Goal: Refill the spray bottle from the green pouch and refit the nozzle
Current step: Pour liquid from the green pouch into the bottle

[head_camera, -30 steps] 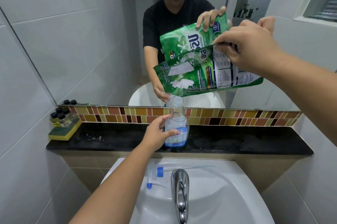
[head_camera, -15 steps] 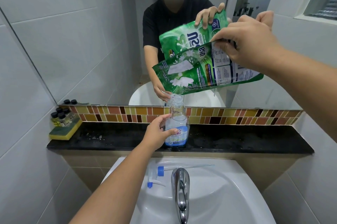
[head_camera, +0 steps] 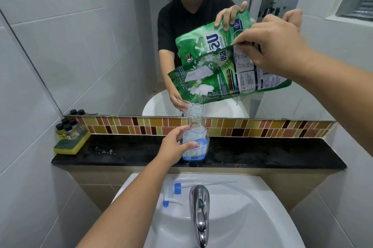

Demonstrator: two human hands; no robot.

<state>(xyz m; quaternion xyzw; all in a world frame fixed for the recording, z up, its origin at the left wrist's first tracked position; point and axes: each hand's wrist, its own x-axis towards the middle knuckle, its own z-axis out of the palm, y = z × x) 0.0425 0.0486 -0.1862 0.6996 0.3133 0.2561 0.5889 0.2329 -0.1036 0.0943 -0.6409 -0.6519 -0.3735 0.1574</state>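
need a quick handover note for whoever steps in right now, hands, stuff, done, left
Left hand: gripping the spray bottle, upright on the black ledge.
Right hand: holding the green pouch tilted, its low corner right over the open bottle neck.
Nozzle: off, lying with its tube on the sink rim, left of the tap.
Done: nozzle removed, pouch lined up to pour.
Left: finish filling (the flow and level are hard to see), set the pouch down, refit the nozzle.

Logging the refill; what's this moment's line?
pour | left hand steadies spray bottle | right hand tips green pouch | nozzle on sink
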